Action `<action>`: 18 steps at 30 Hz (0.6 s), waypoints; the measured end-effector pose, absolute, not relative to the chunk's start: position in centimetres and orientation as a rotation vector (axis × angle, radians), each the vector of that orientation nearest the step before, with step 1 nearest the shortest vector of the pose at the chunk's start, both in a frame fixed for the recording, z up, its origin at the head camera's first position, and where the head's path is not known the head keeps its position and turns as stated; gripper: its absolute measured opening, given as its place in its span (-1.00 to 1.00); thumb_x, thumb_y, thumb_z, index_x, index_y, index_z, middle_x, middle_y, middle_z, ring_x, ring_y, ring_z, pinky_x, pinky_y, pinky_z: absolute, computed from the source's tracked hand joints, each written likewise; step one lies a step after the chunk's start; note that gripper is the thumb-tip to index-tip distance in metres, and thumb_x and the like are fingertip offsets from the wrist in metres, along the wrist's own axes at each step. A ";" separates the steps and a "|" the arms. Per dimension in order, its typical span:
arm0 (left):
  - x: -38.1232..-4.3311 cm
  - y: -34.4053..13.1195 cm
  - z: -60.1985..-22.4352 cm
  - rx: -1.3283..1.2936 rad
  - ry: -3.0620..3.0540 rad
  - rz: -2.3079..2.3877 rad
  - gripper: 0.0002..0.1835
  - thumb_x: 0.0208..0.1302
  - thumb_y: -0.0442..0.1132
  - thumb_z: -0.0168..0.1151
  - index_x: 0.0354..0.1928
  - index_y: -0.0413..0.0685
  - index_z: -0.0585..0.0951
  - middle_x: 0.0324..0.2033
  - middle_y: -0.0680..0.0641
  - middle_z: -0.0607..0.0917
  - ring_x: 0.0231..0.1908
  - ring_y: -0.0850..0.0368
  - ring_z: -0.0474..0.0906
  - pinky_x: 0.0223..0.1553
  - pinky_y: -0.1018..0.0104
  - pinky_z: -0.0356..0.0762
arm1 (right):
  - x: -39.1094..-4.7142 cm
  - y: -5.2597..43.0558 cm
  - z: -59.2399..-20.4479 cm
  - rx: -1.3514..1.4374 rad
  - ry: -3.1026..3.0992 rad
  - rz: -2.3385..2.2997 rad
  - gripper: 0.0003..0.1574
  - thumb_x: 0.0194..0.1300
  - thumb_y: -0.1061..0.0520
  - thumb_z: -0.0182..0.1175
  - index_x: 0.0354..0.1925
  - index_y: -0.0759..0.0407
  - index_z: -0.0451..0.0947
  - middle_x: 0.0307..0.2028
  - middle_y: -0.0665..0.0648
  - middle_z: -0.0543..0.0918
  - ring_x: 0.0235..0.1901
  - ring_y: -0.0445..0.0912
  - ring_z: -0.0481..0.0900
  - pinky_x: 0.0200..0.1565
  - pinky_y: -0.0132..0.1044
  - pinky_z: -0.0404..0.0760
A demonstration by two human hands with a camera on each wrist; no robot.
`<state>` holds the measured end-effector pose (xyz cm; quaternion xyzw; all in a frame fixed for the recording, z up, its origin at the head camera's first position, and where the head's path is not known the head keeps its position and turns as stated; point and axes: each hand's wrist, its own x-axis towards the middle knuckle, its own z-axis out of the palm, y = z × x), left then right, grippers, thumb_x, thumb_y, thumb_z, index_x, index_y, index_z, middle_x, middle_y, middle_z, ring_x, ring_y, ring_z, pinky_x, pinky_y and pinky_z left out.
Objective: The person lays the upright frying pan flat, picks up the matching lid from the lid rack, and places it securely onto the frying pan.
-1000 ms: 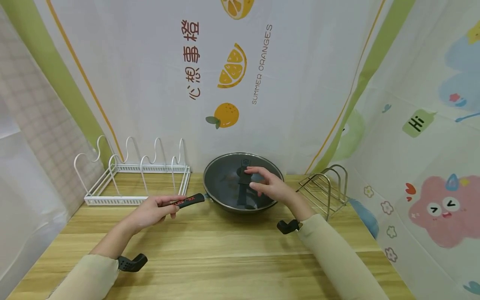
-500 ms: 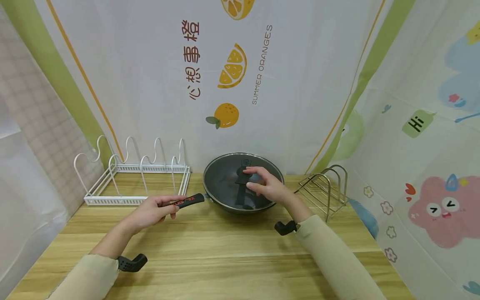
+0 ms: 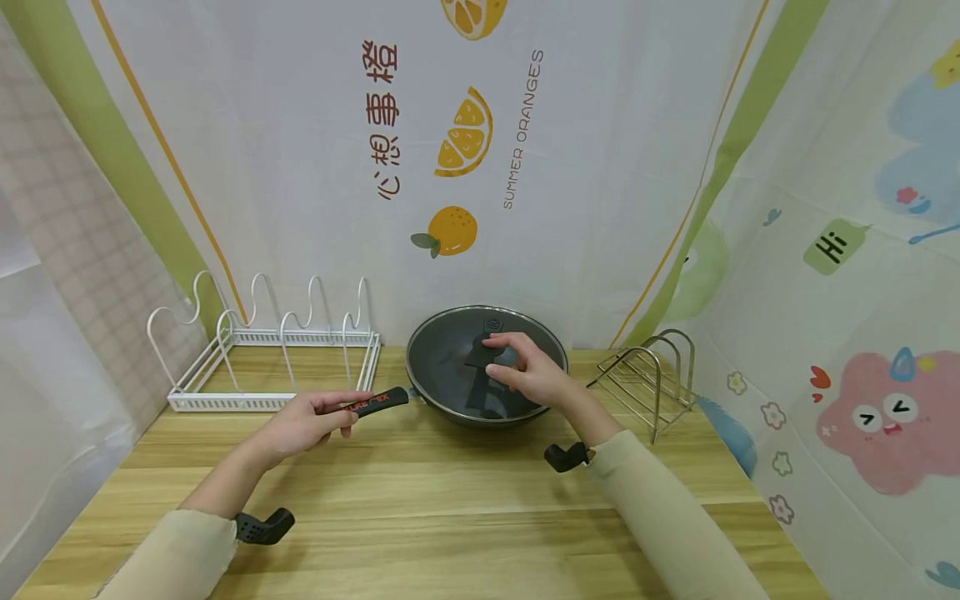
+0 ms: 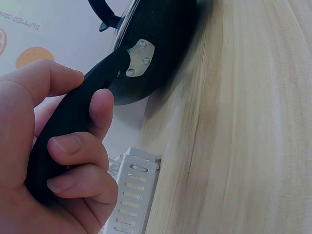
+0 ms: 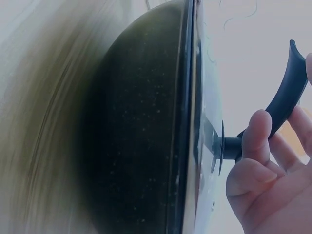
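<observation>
A dark wok (image 3: 486,425) stands on the wooden table with a glass lid (image 3: 444,354) on it. My left hand (image 3: 311,423) grips the wok's black side handle (image 4: 73,114), fingers curled beneath and thumb along it. Over the lid, my right hand (image 3: 534,372) holds the black lid handle (image 5: 286,90) between thumb and fingers, as the right wrist view shows from the side. The lid sits at the wok's rim.
On the left stands a white wire rack (image 3: 228,402) with curved dividers. A gold-toned wire rack (image 3: 656,383) is at the right, close behind my right forearm. A printed curtain (image 3: 585,167) hangs behind the table.
My right hand has shifted slightly left, and the lid handle has turned a little with it. My left hand and the wok stay in place.
</observation>
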<state>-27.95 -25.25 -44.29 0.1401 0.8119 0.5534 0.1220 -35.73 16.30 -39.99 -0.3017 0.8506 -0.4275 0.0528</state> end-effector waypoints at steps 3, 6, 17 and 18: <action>-28.0 -25.3 -44.3 0.412 2.371 1.614 -0.45 0.58 -0.22 0.31 0.52 -0.19 0.56 -0.38 -0.06 0.72 -0.66 0.31 0.19 -0.61 0.43 0.16 | -35.7 16.1 -40.0 -0.918 2.606 -1.288 -0.34 0.64 0.00 0.25 0.57 0.08 0.43 0.63 0.24 0.25 -0.39 0.25 0.60 -0.30 -0.25 0.60; -28.0 -25.3 -44.3 0.414 2.370 1.616 -0.45 0.58 -0.22 0.31 0.52 -0.19 0.56 -0.38 -0.06 0.72 -0.66 0.31 0.19 -0.61 0.43 0.16 | -35.7 16.0 -40.0 -0.907 2.625 -1.272 -0.34 0.64 -0.01 0.26 0.57 0.07 0.44 0.61 0.24 0.26 -0.46 0.02 0.56 -0.31 -0.25 0.60; -28.0 -25.2 -44.3 0.419 2.370 1.612 -0.45 0.58 -0.22 0.30 0.52 -0.19 0.56 -0.38 -0.05 0.71 -0.66 0.31 0.18 -0.61 0.42 0.15 | -35.5 15.5 -39.8 -0.868 2.659 -1.244 -0.35 0.65 -0.05 0.26 0.57 0.03 0.45 0.59 0.22 0.26 -0.44 -0.08 0.54 -0.27 -0.22 0.63; -28.0 -25.2 -44.3 0.420 2.371 1.611 -0.46 0.59 -0.22 0.30 0.52 -0.20 0.56 -0.38 -0.05 0.71 -0.66 0.31 0.18 -0.61 0.43 0.15 | -35.5 15.4 -39.8 -0.866 2.662 -1.244 -0.34 0.65 -0.06 0.26 0.57 0.03 0.45 0.59 0.22 0.26 -0.45 -0.09 0.53 -0.27 -0.23 0.63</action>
